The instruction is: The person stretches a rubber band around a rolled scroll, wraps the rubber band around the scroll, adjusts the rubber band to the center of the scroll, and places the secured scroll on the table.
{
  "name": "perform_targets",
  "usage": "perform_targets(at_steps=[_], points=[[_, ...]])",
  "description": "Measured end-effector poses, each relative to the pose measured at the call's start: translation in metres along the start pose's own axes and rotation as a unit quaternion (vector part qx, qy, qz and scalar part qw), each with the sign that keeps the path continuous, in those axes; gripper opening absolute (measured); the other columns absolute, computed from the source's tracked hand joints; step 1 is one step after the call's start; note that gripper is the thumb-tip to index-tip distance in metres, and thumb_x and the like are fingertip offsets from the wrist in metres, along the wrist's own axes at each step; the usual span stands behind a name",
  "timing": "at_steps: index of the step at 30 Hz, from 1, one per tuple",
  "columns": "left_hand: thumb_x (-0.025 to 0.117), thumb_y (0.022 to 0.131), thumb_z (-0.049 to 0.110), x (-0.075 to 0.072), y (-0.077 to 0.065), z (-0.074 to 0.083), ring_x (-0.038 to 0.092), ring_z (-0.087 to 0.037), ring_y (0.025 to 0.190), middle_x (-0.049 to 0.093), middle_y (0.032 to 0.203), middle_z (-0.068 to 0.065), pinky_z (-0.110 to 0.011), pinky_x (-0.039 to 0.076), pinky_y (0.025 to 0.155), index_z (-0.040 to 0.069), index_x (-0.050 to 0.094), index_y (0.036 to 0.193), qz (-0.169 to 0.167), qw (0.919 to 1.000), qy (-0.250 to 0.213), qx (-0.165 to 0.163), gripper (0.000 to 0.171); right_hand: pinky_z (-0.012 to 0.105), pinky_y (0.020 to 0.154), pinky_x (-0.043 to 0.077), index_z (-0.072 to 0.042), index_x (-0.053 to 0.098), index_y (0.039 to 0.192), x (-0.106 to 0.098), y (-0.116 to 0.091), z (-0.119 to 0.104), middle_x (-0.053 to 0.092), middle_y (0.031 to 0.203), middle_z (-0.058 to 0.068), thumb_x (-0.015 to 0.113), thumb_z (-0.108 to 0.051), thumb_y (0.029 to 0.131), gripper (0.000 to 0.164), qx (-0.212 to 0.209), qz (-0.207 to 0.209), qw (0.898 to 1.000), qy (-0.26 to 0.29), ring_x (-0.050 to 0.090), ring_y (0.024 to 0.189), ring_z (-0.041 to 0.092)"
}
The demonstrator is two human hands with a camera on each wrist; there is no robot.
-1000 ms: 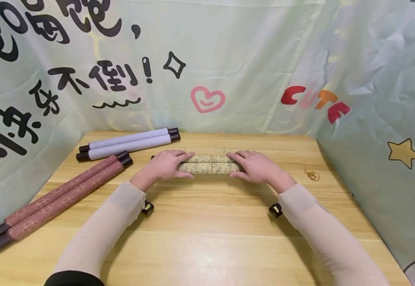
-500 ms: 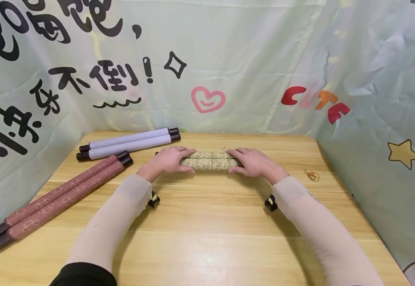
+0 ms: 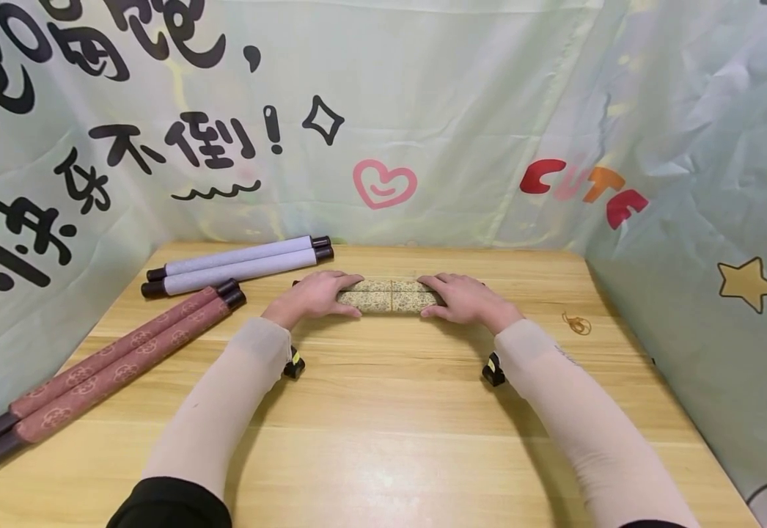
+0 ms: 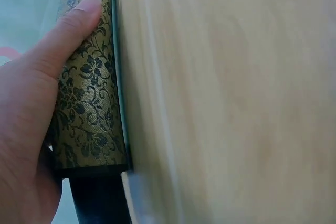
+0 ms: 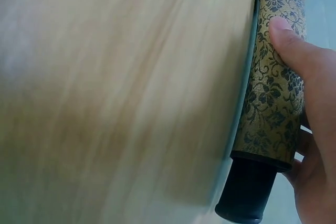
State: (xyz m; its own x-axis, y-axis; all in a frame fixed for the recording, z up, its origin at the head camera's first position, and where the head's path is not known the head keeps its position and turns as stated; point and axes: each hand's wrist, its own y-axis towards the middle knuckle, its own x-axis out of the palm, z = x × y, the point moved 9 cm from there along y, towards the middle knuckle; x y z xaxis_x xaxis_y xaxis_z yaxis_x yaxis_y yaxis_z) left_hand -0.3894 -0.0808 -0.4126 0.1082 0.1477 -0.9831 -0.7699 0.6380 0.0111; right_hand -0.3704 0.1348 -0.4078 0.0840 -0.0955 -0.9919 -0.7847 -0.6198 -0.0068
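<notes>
A rolled scroll [image 3: 367, 301] in yellow-gold brocade with dark flowers lies crosswise near the middle of the table, in two parallel rolls. A thin tan band [image 3: 392, 297] circles its middle. My left hand [image 3: 317, 295] grips the left part, thumb on the near side and fingers over the far side. Mirroring it, my right hand [image 3: 460, 298] holds the right part. Each wrist view shows a thumb pressed along the brocade, and a black end knob [image 5: 247, 190] juts out below the right hand. Most of the fingers are hidden behind the roll.
A lavender scroll [image 3: 245, 270] with black ends lies at the back left. In front of it, a reddish-brown patterned scroll [image 3: 119, 363] slants along the left side. Loose tan bands [image 3: 578, 324] rest on the wooden table [image 3: 383, 440] at right. Printed cloth [image 3: 463, 110] encloses the back and sides.
The gold scroll has shifted slightly away from me, with both hands on it. Both hands and forearms have drawn a little inward. The other scrolls have stayed put.
</notes>
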Motion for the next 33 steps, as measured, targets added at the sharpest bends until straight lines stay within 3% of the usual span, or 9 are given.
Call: perform_targets(at_steps=[13, 19, 28, 33], points=[[0.068, 0.081, 0.063, 0.006, 0.002, -0.003, 0.043, -0.034, 0.132, 0.047, 0.144, -0.013, -0.051, 0.028, 0.113, 0.018, 0.040, 0.150, -0.010, 0.9992, -0.038, -0.010, 0.087, 0.059, 0.110, 0.028, -0.015, 0.030, 0.154, 0.008, 0.000, 0.006, 0.041, 0.147, 0.021, 0.056, -0.055, 0.094, 0.076, 0.032, -0.025, 0.998, 0.049, 0.040, 0.133, 0.042], [0.066, 0.081, 0.064, 0.007, 0.003, -0.001, 0.040, -0.035, 0.133, 0.046, 0.144, -0.013, -0.052, 0.025, 0.114, 0.019, 0.039, 0.151, -0.027, 0.9992, -0.022, -0.022, 0.087, 0.059, 0.112, 0.021, -0.017, 0.027, 0.155, 0.011, 0.000, 0.007, 0.036, 0.151, 0.020, 0.055, -0.056, 0.094, 0.077, 0.048, -0.032, 0.996, 0.063, 0.034, 0.137, 0.042], [0.066, 0.082, 0.062, 0.005, 0.000, 0.002, 0.040, -0.040, 0.131, 0.044, 0.145, -0.014, -0.061, 0.031, 0.106, 0.024, 0.034, 0.153, -0.050, 0.9963, 0.026, -0.064, 0.088, 0.058, 0.110, 0.028, -0.016, 0.030, 0.154, 0.010, -0.001, 0.008, 0.040, 0.148, 0.020, 0.058, -0.057, 0.092, 0.080, 0.047, -0.028, 0.997, 0.061, 0.038, 0.134, 0.042], [0.067, 0.084, 0.057, 0.003, -0.004, 0.004, 0.040, -0.041, 0.131, 0.042, 0.146, -0.016, -0.062, 0.030, 0.107, 0.022, 0.032, 0.154, -0.054, 0.9960, 0.016, -0.069, 0.086, 0.058, 0.110, 0.029, -0.012, 0.030, 0.154, 0.006, -0.005, 0.007, 0.038, 0.149, 0.022, 0.059, -0.058, 0.091, 0.084, 0.050, -0.026, 0.997, 0.052, 0.037, 0.135, 0.043]])
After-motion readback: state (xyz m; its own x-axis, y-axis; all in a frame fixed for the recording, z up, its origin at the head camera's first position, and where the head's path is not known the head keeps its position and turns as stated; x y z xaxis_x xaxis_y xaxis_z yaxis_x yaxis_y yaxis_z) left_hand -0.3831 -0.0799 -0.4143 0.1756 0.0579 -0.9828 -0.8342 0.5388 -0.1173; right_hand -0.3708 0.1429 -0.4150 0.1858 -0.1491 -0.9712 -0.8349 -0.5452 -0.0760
